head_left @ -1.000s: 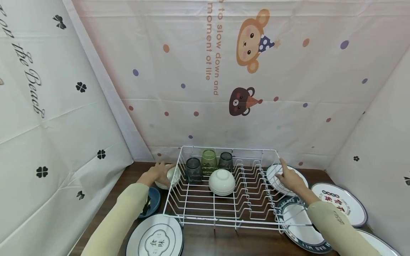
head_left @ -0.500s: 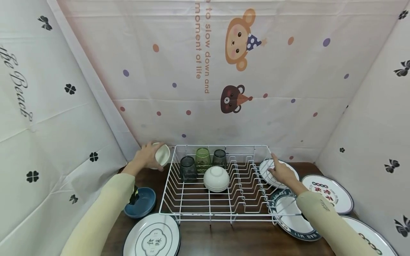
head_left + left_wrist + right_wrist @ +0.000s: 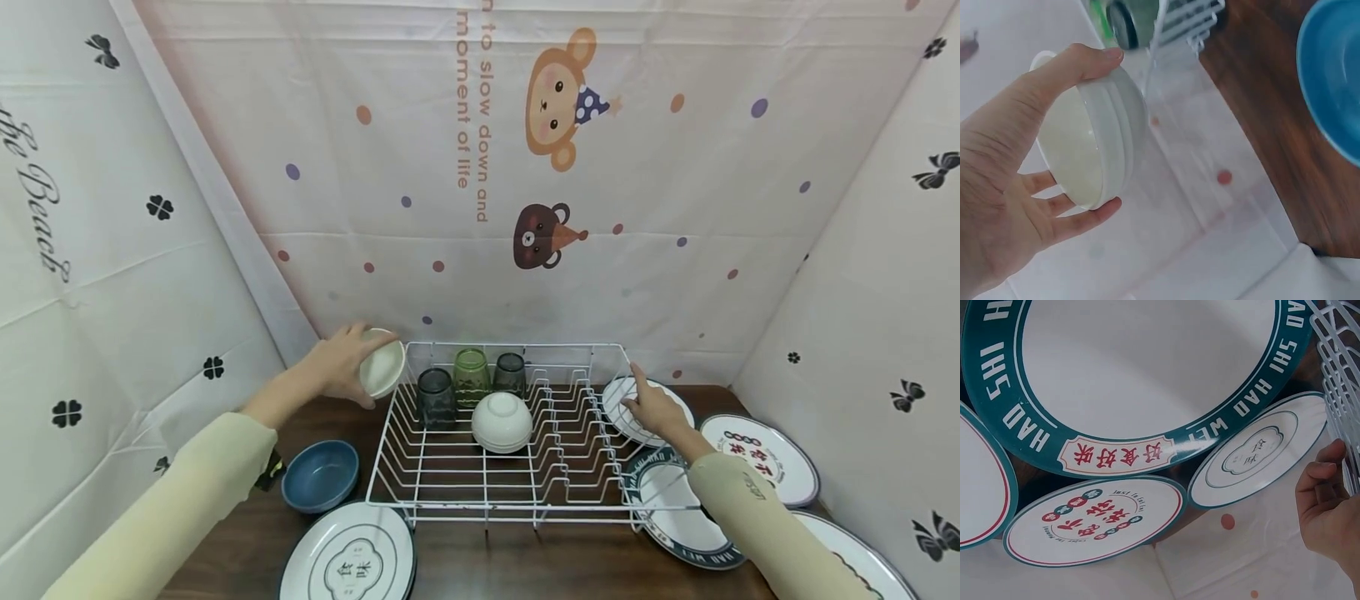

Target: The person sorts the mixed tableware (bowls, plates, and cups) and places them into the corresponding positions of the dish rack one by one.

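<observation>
Rack [image 3: 525,506], mid-frame: open overhead, with free wire floor at lower centre; its left wires stand between the left hand [image 3: 341,362], with held bowl [image 3: 384,367], and glasses [image 3: 472,377] crowding the upper left; upturned bowl [image 3: 502,421] stands below them; right hand [image 3: 658,412] blocks part of the right rim.

White bowl [image 3: 382,364]: raised from beside the rack [image 3: 450,504] to its far left corner by the left hand [image 3: 345,364]. Blue bowl [image 3: 321,477]: fully uncovered.

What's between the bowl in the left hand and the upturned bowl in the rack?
In the head view, the white dish rack's left wire side and a dark drinking glass lie between them.
</observation>
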`<state>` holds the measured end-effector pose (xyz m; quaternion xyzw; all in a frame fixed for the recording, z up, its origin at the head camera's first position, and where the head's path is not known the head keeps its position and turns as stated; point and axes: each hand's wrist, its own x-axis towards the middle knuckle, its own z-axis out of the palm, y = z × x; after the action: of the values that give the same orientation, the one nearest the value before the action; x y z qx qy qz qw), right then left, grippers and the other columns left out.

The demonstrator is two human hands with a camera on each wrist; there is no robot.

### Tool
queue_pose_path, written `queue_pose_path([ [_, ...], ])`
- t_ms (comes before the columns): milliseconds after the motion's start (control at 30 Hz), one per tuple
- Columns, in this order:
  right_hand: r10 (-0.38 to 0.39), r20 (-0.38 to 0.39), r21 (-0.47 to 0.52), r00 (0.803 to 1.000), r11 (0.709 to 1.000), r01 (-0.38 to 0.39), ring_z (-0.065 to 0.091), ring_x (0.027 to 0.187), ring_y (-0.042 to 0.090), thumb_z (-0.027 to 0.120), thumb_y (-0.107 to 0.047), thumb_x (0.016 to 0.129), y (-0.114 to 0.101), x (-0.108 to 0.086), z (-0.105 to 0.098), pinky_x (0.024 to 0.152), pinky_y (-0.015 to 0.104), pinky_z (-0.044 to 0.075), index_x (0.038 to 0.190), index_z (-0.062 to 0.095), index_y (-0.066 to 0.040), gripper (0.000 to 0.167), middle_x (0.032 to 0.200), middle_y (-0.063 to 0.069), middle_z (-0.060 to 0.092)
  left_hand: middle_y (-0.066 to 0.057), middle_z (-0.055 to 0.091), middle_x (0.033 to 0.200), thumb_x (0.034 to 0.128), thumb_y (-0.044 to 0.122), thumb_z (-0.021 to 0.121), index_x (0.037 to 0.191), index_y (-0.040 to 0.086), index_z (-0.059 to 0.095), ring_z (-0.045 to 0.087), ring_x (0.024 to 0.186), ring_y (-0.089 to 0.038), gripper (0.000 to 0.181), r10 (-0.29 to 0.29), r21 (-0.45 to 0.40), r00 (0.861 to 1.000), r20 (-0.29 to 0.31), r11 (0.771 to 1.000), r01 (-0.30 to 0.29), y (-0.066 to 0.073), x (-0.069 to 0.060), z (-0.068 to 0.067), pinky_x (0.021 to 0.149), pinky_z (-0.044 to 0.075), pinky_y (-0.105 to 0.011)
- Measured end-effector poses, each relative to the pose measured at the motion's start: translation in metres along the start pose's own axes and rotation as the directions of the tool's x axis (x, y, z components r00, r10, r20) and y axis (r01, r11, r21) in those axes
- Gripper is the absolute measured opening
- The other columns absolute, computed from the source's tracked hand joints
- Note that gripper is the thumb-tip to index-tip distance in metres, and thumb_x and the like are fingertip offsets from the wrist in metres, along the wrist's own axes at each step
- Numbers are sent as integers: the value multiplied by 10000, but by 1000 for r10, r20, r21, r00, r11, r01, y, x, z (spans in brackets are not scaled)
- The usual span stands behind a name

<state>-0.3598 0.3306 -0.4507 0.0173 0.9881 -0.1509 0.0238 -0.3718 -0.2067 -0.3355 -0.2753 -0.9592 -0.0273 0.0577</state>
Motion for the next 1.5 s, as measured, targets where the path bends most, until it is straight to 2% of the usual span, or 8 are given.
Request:
queue_pose_path([
  [200, 6, 5, 3, 1000, 1000, -6, 666, 779, 276, 551, -180, 1039, -1, 4, -1, 670, 407, 560, 1593, 59, 62, 779, 1045, 281, 687, -216, 413, 1517, 537, 479, 961, 1553, 337, 400, 493, 1285, -436, 1169, 119, -19, 993, 8, 993, -118, 36, -9, 0, 768, 546, -605],
  [367, 3, -2, 20, 1000, 1000, -3, 663, 781, 279, 548, -171, 1041, 0, 1, -2, 667, 408, 558, 1594, 52, 60, 779, 1056, 296, 679, -228, 380, 1562, 545, 502, 963, 1555, 372, 392, 468, 1349, -467, 1167, 146, -25, 989, 29, 989, -145, 55, -11, 4, 783, 536, -645],
  [500, -9, -10, 41, 1000, 999, 10, 667, 782, 282, 551, -165, 1039, -2, -3, 2, 660, 410, 557, 1590, 61, 65, 773, 1054, 303, 679, -214, 383, 1557, 553, 491, 965, 1557, 369, 388, 484, 1326, -447, 1165, 155, -48, 987, 50, 987, -153, 59, -12, 10, 771, 535, -649],
  [800, -8, -30, 28, 1000, 1000, 9, 682, 792, 301, 554, -174, 1041, -1, -6, 10, 661, 421, 566, 1596, 68, 45, 770, 1074, 318, 683, -185, 394, 1540, 558, 478, 966, 1554, 375, 388, 498, 1307, -431, 1156, 196, -107, 980, 29, 976, -192, 57, 7, 25, 734, 547, -604],
  [1000, -1, -4, 28, 1000, 1000, 1, 653, 709, 251, 534, -189, 1052, 0, 5, 0, 600, 374, 536, 1598, 30, 44, 779, 1005, 287, 695, -191, 373, 1557, 566, 453, 967, 1559, 388, 376, 487, 1325, -438, 1158, 186, -132, 982, 25, 975, -181, 58, 21, 22, 777, 532, -652],
  [1300, -30, 21, -1, 999, 1000, 30, 642, 709, 282, 521, -189, 1048, 1, 2, -1, 643, 427, 546, 1581, 15, 82, 783, 924, 271, 678, -200, 384, 1555, 576, 519, 959, 1564, 400, 357, 513, 1309, -408, 1162, 162, -155, 987, -5, 975, -161, 81, -6, 35, 771, 551, -603],
  [1400, -83, 32, -26, 996, 996, 83, 670, 907, 446, 510, -182, 1046, 2, -1, -3, 801, 536, 566, 1562, 9, 123, 781, 1097, 391, 626, -184, 388, 1558, 577, 527, 960, 1562, 416, 355, 517, 1308, -395, 1161, 159, -157, 987, -20, 975, -160, 88, -11, 36, 775, 561, -576],
  [1500, -114, 53, -60, 992, 991, 117, 473, 1222, 640, 527, -226, 1038, -3, -7, -11, 982, 681, 454, 1543, 29, 152, 803, 1328, 514, 422, -158, 385, 1563, 579, 516, 964, 1560, 436, 349, 511, 1314, -376, 1161, 159, -173, 986, -44, 971, -164, 95, -16, 33, 808, 559, -595],
])
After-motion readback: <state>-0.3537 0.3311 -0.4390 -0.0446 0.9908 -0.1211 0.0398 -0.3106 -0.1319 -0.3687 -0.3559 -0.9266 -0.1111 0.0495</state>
